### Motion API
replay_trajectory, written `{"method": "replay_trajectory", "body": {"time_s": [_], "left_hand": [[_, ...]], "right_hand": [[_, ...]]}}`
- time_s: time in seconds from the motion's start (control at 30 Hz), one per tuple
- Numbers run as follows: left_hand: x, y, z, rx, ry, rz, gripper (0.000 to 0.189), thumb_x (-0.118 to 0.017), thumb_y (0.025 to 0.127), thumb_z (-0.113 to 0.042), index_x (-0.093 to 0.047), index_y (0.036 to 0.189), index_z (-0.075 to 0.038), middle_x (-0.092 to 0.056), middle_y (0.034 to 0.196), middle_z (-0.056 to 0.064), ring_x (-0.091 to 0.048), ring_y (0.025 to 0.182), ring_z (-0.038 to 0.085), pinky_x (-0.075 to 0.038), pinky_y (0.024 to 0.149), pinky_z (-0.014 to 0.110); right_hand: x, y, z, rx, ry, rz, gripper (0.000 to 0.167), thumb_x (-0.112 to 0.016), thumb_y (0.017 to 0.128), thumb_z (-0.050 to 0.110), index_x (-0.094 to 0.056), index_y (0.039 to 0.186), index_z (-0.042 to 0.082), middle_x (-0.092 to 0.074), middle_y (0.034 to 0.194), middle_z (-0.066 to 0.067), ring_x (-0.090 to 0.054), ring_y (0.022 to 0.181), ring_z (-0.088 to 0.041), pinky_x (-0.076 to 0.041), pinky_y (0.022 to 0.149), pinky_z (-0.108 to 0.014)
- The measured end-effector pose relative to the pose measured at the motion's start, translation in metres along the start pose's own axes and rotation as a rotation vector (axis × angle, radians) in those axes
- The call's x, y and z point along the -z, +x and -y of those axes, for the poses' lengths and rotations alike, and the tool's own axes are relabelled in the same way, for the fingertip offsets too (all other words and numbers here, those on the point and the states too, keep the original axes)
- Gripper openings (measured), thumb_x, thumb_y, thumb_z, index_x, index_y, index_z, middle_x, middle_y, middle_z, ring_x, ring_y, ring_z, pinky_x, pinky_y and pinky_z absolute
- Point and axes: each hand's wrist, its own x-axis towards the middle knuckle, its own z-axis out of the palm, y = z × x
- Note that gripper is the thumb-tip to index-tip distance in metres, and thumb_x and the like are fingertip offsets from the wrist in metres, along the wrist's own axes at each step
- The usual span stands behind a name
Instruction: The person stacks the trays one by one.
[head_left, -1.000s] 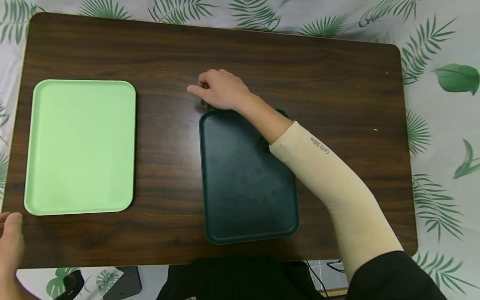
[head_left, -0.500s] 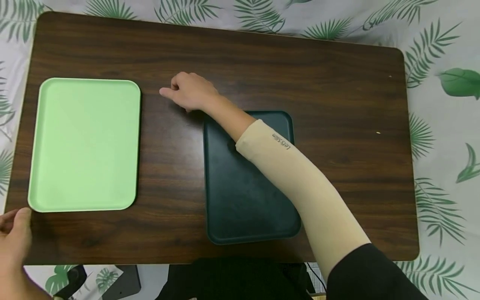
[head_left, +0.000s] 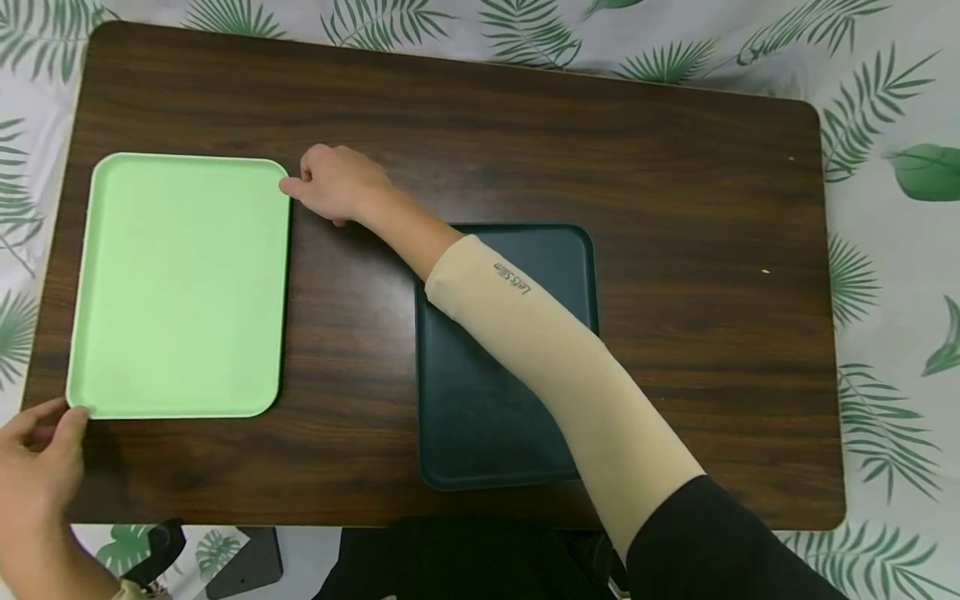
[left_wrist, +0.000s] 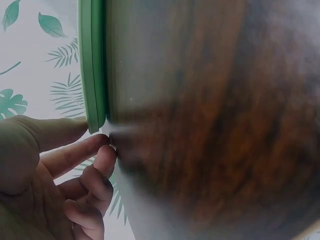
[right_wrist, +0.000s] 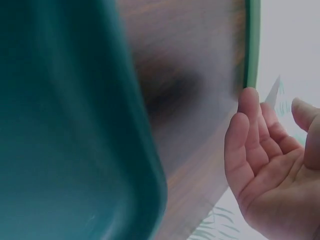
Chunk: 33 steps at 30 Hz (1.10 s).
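Note:
The light green tray (head_left: 183, 283) lies flat on the left part of the wooden table. At its near left corner is my left hand (head_left: 41, 467), the thumb touching the rim. In the left wrist view the thumb meets the green rim (left_wrist: 92, 75) and the index fingertip lies just below the corner. My right hand (head_left: 333, 183) is at the tray's far right corner, its thumb over the rim. Its fingers look loosely bent in the right wrist view, with the fingertips (right_wrist: 248, 100) close to the green edge. Under my right forearm lies a dark green tray (head_left: 487, 417).
The brown wooden table (head_left: 712, 333) has rounded corners. A leaf-patterned cloth (head_left: 892, 250) surrounds it. A small pale speck (head_left: 765, 271) lies on the right part of the tabletop. A dark flat object (head_left: 251, 567) shows below the near edge.
My right hand has moved left from above the dark green tray to the light green tray's far right corner. My left hand has come in to the near left corner.

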Motion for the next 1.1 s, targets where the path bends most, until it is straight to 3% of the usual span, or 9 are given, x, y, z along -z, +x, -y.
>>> {"method": "replay_trajectory", "body": {"time_s": [0.27, 0.57, 0.87, 1.1], "left_hand": [[0.002, -0.001, -0.001, -0.052, -0.027, 0.010, 0.048, -0.052, 0.098, -0.028, -0.052, 0.141, -0.007, -0.038, 0.065, -0.032, -0.038, 0.058, -0.010, -0.032, 0.052, 0.013], [0.004, -0.002, -0.005, -0.049, -0.018, 0.044, 0.049, -0.051, 0.099, -0.029, -0.049, 0.142, -0.004, -0.039, 0.059, -0.035, -0.040, 0.056, -0.009, -0.033, 0.052, 0.015], [0.000, -0.006, -0.006, -0.151, 0.059, -0.061, 0.044, -0.055, 0.098, -0.027, -0.058, 0.132, -0.001, -0.032, 0.057, -0.040, -0.033, 0.052, -0.015, -0.029, 0.058, 0.019], [0.002, -0.008, -0.007, -0.148, 0.059, -0.079, 0.044, -0.056, 0.097, -0.030, -0.059, 0.132, -0.003, -0.032, 0.056, -0.043, -0.033, 0.052, -0.017, -0.029, 0.058, 0.020]], "right_hand": [[-0.004, 0.009, 0.009, -0.048, -0.034, 0.022, 0.033, -0.040, 0.101, 0.052, -0.054, 0.098, 0.022, -0.060, 0.071, 0.004, -0.064, 0.072, -0.012, -0.040, 0.062, -0.026], [-0.009, 0.019, 0.021, -0.085, -0.088, 0.069, 0.033, -0.038, 0.102, 0.053, -0.053, 0.105, 0.024, -0.061, 0.085, 0.005, -0.065, 0.073, -0.011, -0.044, 0.075, -0.028], [-0.010, 0.032, 0.022, -0.146, -0.082, 0.067, 0.034, -0.036, 0.104, 0.047, -0.058, 0.099, 0.022, -0.065, 0.082, 0.003, -0.066, 0.069, -0.011, -0.048, 0.070, -0.028], [-0.011, 0.036, 0.023, -0.150, -0.115, 0.064, 0.028, -0.033, 0.105, 0.040, -0.049, 0.123, 0.026, -0.065, 0.086, 0.005, -0.066, 0.069, -0.009, -0.047, 0.075, -0.028]]}}
